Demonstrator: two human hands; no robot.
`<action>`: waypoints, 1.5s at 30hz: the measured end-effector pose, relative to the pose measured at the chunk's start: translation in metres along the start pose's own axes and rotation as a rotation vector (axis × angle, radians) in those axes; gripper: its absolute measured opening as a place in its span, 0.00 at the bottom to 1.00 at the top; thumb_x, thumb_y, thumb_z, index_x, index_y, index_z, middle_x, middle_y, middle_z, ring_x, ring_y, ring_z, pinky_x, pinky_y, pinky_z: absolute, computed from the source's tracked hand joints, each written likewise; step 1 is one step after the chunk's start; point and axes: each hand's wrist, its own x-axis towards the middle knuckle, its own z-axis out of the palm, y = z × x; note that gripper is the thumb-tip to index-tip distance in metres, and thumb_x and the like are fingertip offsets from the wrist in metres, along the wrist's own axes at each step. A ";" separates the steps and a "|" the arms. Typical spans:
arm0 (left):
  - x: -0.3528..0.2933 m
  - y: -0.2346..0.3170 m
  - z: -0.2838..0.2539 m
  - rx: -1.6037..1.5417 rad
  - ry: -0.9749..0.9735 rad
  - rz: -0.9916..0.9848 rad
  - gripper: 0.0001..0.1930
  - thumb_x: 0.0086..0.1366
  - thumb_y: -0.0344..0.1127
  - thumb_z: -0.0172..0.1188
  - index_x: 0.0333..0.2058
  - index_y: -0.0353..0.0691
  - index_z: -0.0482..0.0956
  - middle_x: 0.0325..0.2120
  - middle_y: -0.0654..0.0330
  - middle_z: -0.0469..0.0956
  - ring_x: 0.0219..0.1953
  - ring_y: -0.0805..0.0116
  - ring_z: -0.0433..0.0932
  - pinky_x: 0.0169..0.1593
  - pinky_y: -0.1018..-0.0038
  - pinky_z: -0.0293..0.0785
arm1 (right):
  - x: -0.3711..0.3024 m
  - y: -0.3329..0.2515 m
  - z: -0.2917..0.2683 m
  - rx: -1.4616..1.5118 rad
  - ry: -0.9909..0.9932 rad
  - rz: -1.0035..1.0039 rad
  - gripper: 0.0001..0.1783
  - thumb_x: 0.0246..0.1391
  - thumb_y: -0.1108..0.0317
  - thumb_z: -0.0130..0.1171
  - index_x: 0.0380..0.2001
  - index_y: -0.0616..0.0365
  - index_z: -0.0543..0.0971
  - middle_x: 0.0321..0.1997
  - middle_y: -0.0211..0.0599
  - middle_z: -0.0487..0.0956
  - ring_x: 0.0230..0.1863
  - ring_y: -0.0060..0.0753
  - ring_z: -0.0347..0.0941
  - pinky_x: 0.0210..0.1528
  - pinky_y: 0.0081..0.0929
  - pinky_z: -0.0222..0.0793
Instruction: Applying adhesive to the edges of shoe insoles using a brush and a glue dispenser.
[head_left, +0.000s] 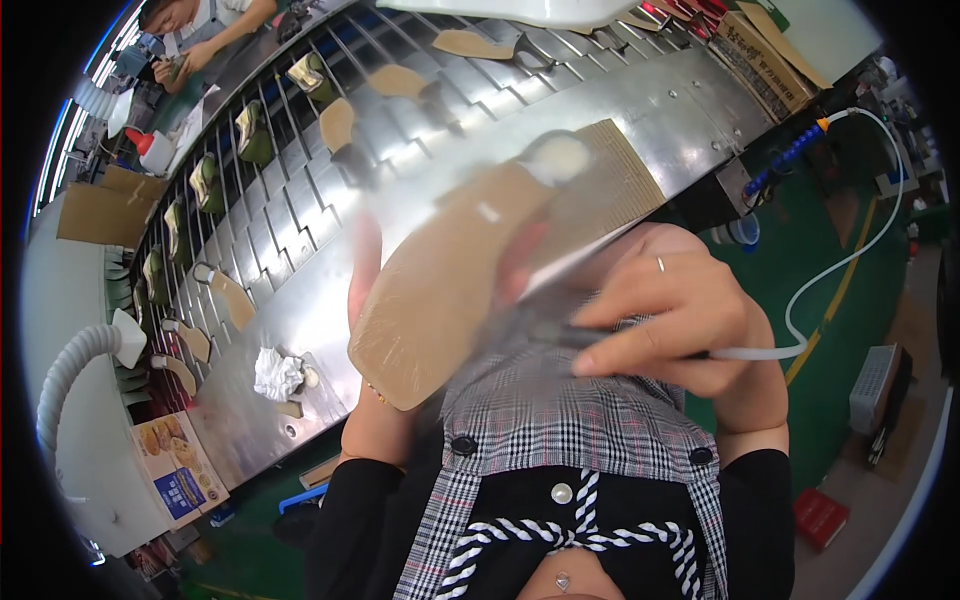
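Held up in front of my chest is a large tan shoe sole (425,295), broad end toward me. My left hand (366,262) grips it from beneath, the thumb along its left edge and the other fingers mostly hidden behind it. My right hand (685,310) is closed around a slim, dark hand tool (545,335) with a pale hose (745,353) running from its back end. Motion smears the tool's front, close to the sole's right edge; I cannot tell whether they touch. Corrugated cardboard (630,175) lies beyond the sole.
A slatted metal conveyor (285,215) curves past, carrying several tan soles (232,298) and green shoe parts (255,135). Crumpled white tissue (278,374) lies on the metal ledge. The hose loops right to a blue coil (785,155). Another person (205,45) works across the conveyor.
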 end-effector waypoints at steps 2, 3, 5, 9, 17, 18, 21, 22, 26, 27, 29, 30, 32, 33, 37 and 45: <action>-0.005 0.000 -0.001 0.002 0.006 0.008 0.50 0.67 0.70 0.42 0.70 0.30 0.48 0.70 0.36 0.46 0.72 0.36 0.44 0.68 0.40 0.56 | 0.001 -0.011 -0.003 0.062 -0.045 -0.014 0.15 0.41 0.78 0.65 0.37 0.58 0.86 0.35 0.43 0.82 0.30 0.40 0.79 0.27 0.28 0.71; -0.006 0.001 -0.003 0.055 -0.021 -0.003 0.50 0.67 0.71 0.41 0.70 0.30 0.49 0.70 0.36 0.46 0.72 0.36 0.45 0.68 0.41 0.55 | 0.002 -0.011 -0.002 0.060 -0.041 -0.012 0.15 0.41 0.78 0.65 0.37 0.58 0.86 0.35 0.43 0.82 0.30 0.40 0.79 0.27 0.28 0.71; -0.011 0.001 -0.003 0.110 -0.048 -0.018 0.50 0.67 0.71 0.41 0.70 0.30 0.49 0.70 0.36 0.47 0.72 0.36 0.45 0.68 0.41 0.55 | 0.005 -0.006 0.003 -0.182 0.101 0.030 0.16 0.39 0.78 0.65 0.37 0.59 0.86 0.35 0.43 0.82 0.30 0.40 0.79 0.27 0.27 0.71; -0.014 0.006 -0.007 0.209 0.070 0.050 0.50 0.67 0.72 0.39 0.70 0.30 0.50 0.70 0.36 0.48 0.72 0.36 0.46 0.68 0.41 0.55 | -0.001 -0.015 -0.002 -0.053 -0.056 0.034 0.13 0.43 0.72 0.66 0.36 0.58 0.87 0.37 0.46 0.84 0.33 0.43 0.80 0.35 0.31 0.73; -0.032 0.018 -0.012 0.003 -0.074 -0.032 0.50 0.67 0.74 0.37 0.70 0.34 0.51 0.70 0.38 0.50 0.71 0.38 0.51 0.70 0.41 0.47 | 0.003 -0.017 0.000 -0.156 0.054 0.019 0.15 0.40 0.76 0.67 0.36 0.56 0.87 0.35 0.42 0.83 0.28 0.38 0.79 0.26 0.28 0.71; -0.033 0.016 -0.006 0.086 -0.004 0.007 0.50 0.67 0.74 0.37 0.70 0.35 0.51 0.70 0.38 0.51 0.71 0.38 0.52 0.70 0.41 0.46 | 0.003 -0.012 0.003 -0.146 0.149 -0.004 0.14 0.41 0.75 0.67 0.36 0.57 0.87 0.35 0.43 0.83 0.29 0.38 0.79 0.27 0.27 0.72; -0.037 0.019 -0.013 0.174 -0.069 -0.001 0.51 0.66 0.75 0.36 0.71 0.35 0.50 0.70 0.42 0.51 0.71 0.40 0.51 0.72 0.43 0.42 | 0.002 -0.011 -0.001 -0.215 0.155 0.093 0.14 0.42 0.75 0.67 0.37 0.58 0.87 0.35 0.44 0.83 0.31 0.38 0.80 0.28 0.27 0.72; -0.039 0.021 -0.017 0.178 -0.201 -0.043 0.52 0.66 0.76 0.35 0.71 0.33 0.49 0.71 0.46 0.50 0.72 0.43 0.49 0.73 0.45 0.39 | 0.000 -0.016 0.002 -0.077 0.120 0.127 0.14 0.43 0.72 0.66 0.36 0.64 0.86 0.36 0.49 0.83 0.35 0.46 0.80 0.36 0.33 0.74; -0.044 0.026 -0.018 0.206 -0.225 -0.071 0.53 0.65 0.76 0.35 0.71 0.34 0.47 0.72 0.45 0.49 0.73 0.43 0.46 0.71 0.40 0.38 | -0.001 -0.016 0.001 -0.121 0.240 0.187 0.14 0.41 0.70 0.67 0.34 0.64 0.86 0.34 0.50 0.83 0.34 0.46 0.80 0.37 0.36 0.74; -0.046 0.024 -0.012 0.160 -0.145 -0.047 0.52 0.65 0.76 0.36 0.72 0.36 0.46 0.72 0.42 0.45 0.73 0.41 0.43 0.70 0.38 0.41 | -0.002 -0.014 -0.001 -0.122 0.240 0.186 0.14 0.41 0.70 0.67 0.34 0.64 0.86 0.34 0.50 0.83 0.34 0.46 0.80 0.37 0.36 0.74; -0.048 0.025 -0.011 0.115 -0.067 -0.025 0.51 0.66 0.75 0.36 0.72 0.38 0.44 0.72 0.39 0.40 0.74 0.39 0.40 0.68 0.35 0.45 | -0.003 -0.012 -0.005 -0.039 0.143 0.157 0.15 0.42 0.75 0.68 0.38 0.60 0.86 0.35 0.45 0.84 0.33 0.42 0.80 0.34 0.30 0.74; -0.050 0.028 -0.015 0.085 -0.081 -0.035 0.51 0.66 0.75 0.37 0.72 0.38 0.43 0.72 0.38 0.40 0.74 0.39 0.40 0.67 0.33 0.49 | -0.004 -0.011 -0.005 0.075 0.137 0.095 0.15 0.42 0.74 0.68 0.38 0.62 0.86 0.35 0.46 0.84 0.35 0.42 0.81 0.35 0.30 0.74; -0.051 0.034 -0.017 0.056 -0.094 -0.046 0.51 0.66 0.75 0.37 0.72 0.38 0.41 0.72 0.38 0.39 0.74 0.39 0.40 0.65 0.32 0.53 | -0.007 -0.010 -0.007 0.094 0.205 0.114 0.14 0.43 0.75 0.67 0.37 0.62 0.86 0.35 0.46 0.84 0.35 0.41 0.81 0.35 0.30 0.74; -0.051 0.036 -0.018 0.000 -0.182 -0.147 0.50 0.67 0.73 0.37 0.72 0.38 0.40 0.72 0.38 0.40 0.73 0.38 0.42 0.63 0.34 0.58 | -0.007 -0.010 -0.007 0.113 0.270 0.134 0.14 0.43 0.75 0.66 0.37 0.63 0.86 0.34 0.45 0.84 0.36 0.40 0.81 0.35 0.29 0.74; -0.063 0.078 -0.088 -0.260 -0.471 -0.365 0.39 0.71 0.55 0.49 0.70 0.35 0.50 0.68 0.43 0.56 0.68 0.44 0.59 0.50 0.48 0.79 | -0.002 -0.005 0.002 0.150 0.260 0.221 0.11 0.46 0.75 0.65 0.36 0.65 0.86 0.35 0.47 0.85 0.36 0.37 0.81 0.37 0.27 0.73; -0.037 0.030 -0.038 2.047 -0.327 0.450 0.36 0.58 0.26 0.62 0.65 0.28 0.57 0.61 0.44 0.64 0.63 0.50 0.65 0.66 0.61 0.58 | 0.013 -0.024 0.046 -0.148 0.324 0.185 0.11 0.45 0.77 0.64 0.36 0.66 0.84 0.30 0.45 0.84 0.27 0.39 0.81 0.30 0.28 0.74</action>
